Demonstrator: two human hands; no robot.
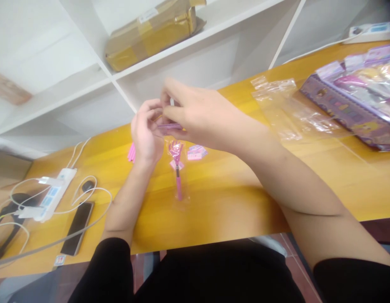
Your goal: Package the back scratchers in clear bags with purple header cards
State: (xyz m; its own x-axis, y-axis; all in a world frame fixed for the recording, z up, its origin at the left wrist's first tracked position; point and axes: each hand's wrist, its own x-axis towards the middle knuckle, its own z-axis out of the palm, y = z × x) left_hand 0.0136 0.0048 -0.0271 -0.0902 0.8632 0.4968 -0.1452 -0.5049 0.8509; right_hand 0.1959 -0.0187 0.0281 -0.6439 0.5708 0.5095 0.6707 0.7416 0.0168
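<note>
My left hand (pixel 147 134) and my right hand (pixel 185 109) meet above the table, fingers bent in towards each other. Between them shows the edge of a thin purple card (pixel 169 126); the rest of it is hidden by fingers. Below lies a pink back scratcher (pixel 179 185) with a claw-shaped head and a metal neck, in a clear plastic bag. Small pink cards (pixel 196 152) lie to its right. Several pink sticks (pixel 131 153) show partly behind my left wrist.
Clear plastic bags (pixel 277 107) lie at the right, beside a purple display box (pixel 349 113) of bagged items. At the left are a power strip (pixel 56 195) with cables and a phone (pixel 77 229). A taped carton (pixel 150 35) sits on the white shelf (pixel 195 44) behind.
</note>
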